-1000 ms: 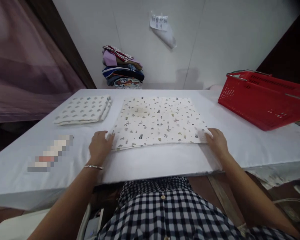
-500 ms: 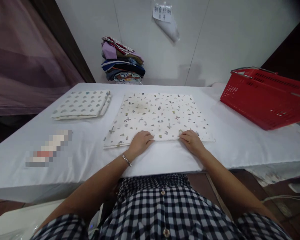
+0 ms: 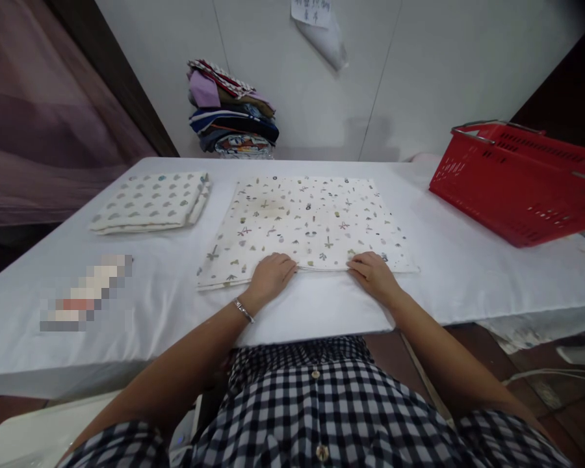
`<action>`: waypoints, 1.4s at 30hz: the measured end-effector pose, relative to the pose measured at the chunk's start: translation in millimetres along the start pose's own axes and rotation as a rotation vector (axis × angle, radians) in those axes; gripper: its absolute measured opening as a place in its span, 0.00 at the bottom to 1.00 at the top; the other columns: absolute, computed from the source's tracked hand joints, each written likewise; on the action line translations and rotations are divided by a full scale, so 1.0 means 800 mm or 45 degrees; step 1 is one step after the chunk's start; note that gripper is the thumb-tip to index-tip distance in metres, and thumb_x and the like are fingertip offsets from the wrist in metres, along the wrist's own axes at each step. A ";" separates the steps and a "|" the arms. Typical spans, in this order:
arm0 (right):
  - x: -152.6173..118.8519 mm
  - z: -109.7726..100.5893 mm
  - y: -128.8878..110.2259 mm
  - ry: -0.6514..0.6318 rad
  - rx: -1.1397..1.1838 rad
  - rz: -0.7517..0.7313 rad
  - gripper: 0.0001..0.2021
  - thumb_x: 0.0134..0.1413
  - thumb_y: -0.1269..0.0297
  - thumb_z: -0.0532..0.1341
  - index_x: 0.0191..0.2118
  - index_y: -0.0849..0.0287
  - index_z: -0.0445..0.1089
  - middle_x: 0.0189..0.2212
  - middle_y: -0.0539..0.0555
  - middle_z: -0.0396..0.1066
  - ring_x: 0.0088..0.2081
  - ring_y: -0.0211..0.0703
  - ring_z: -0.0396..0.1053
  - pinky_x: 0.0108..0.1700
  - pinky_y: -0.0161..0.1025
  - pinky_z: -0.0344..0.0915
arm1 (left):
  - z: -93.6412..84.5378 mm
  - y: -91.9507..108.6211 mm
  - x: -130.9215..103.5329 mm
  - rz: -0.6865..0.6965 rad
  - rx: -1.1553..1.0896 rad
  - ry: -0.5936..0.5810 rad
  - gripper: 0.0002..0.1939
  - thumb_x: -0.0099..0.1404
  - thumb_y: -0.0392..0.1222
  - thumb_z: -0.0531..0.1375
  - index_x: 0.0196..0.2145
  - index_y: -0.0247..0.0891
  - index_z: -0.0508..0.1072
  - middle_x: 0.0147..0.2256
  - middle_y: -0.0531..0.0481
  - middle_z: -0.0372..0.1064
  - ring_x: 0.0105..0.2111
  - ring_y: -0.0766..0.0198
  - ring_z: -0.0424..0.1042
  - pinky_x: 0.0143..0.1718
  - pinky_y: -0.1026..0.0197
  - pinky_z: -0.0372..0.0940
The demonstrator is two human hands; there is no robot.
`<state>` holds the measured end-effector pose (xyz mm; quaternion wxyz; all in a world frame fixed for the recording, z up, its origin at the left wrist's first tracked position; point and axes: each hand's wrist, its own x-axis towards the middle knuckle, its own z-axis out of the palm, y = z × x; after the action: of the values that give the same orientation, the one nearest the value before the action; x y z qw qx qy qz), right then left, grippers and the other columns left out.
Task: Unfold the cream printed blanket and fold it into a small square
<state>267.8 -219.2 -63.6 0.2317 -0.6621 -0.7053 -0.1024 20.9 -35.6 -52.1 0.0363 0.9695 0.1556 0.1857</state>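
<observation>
Printed cloth (image 3: 307,221) flat, long axis L–R; L hand (image 3: 272,278) & R hand (image 3: 373,274) pinch near edge.

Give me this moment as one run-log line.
left hand: touching near edge of middle cloth | right hand: touching same edge | smaller cloth: left of it | red basket: right of it

The bare left hand (image 3: 272,278) and bare right hand (image 3: 374,278) sit level, backs upward, slightly apart and angled towards each other, fingers bent and drawn together; both bare forearms (image 3: 190,357) slant inward from the elbows, a thin, silver-coloured metal bracelet (image 3: 244,311) circles the left wrist, and sleeves of dark-and-white checked fabric (image 3: 117,445) cover the upper arms
</observation>
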 end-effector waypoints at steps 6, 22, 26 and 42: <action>0.002 0.004 0.001 0.012 -0.049 0.024 0.13 0.63 0.66 0.51 0.42 0.59 0.72 0.40 0.58 0.71 0.42 0.48 0.64 0.43 0.46 0.63 | -0.001 0.003 0.002 0.060 0.014 0.001 0.15 0.69 0.47 0.50 0.45 0.36 0.70 0.40 0.45 0.70 0.40 0.59 0.66 0.40 0.56 0.61; 0.021 -0.009 0.006 0.057 -0.236 -0.024 0.12 0.61 0.70 0.51 0.43 0.60 0.71 0.37 0.58 0.71 0.39 0.46 0.61 0.40 0.42 0.58 | 0.000 -0.001 0.021 0.141 0.240 0.115 0.10 0.68 0.39 0.51 0.36 0.36 0.71 0.33 0.47 0.70 0.35 0.61 0.66 0.35 0.58 0.58; 0.022 -0.005 0.007 0.000 -0.251 -0.118 0.12 0.61 0.71 0.51 0.41 0.59 0.72 0.36 0.57 0.70 0.40 0.45 0.61 0.40 0.41 0.57 | 0.003 -0.004 0.018 0.279 0.302 0.073 0.08 0.66 0.34 0.53 0.31 0.36 0.70 0.32 0.47 0.68 0.34 0.61 0.64 0.32 0.58 0.56; 0.012 -0.010 0.010 -0.185 -0.180 -0.060 0.14 0.63 0.65 0.50 0.48 0.57 0.69 0.39 0.57 0.71 0.41 0.46 0.63 0.40 0.43 0.58 | 0.004 0.011 0.014 0.223 0.207 -0.075 0.15 0.67 0.33 0.49 0.48 0.39 0.69 0.41 0.45 0.70 0.41 0.58 0.66 0.39 0.55 0.60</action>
<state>277.1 -213.9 -53.3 0.1302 -0.6657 -0.7267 -0.1088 35.0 -40.6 -50.2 -0.0543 0.9842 0.0838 0.1463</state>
